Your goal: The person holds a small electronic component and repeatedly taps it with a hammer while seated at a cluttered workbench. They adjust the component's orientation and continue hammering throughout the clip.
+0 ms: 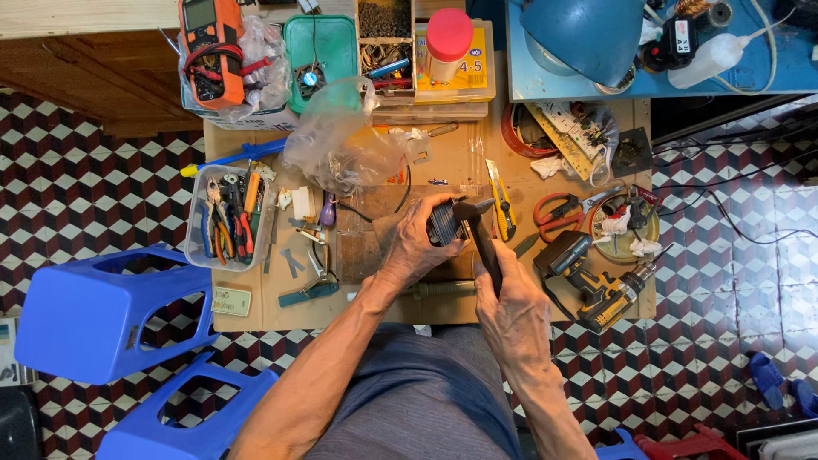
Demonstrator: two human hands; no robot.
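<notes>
1. Head view: the left hand [415,243] is curled round a small dark ribbed block [445,223], fingers wrapped over its top and thumb at its near side; the block is held just above the middle of the low wooden table [256,311], and whether it touches the board cannot be told.
2. The right hand [514,313] is closed in a fist round the dark handle of a hammer [479,234]; the handle's long axis runs from the fist up and slightly left, away from the person; the hammer's head lies crosswise at the far end, right at the block's upper right edge, seemingly touching it.
3. The block's ribs run roughly along the near-far line; its longer side appears to follow them, though the fingers hide much of it.
4. Just right of the hammer lies a yellow utility knife [501,200], pointing away from the person; further right are red-handled scissors [558,209] and a yellow-and-black cordless drill [596,285], its bit aimed to the right.
5. Left of the hands sits a clear plastic box of pliers [228,217]; a crumpled plastic bag [336,140] lies beyond it; an orange meter [211,47] stands at the far left corner.
6. Two blue plastic stools [94,315] lie on the patterned floor to the left.
</notes>
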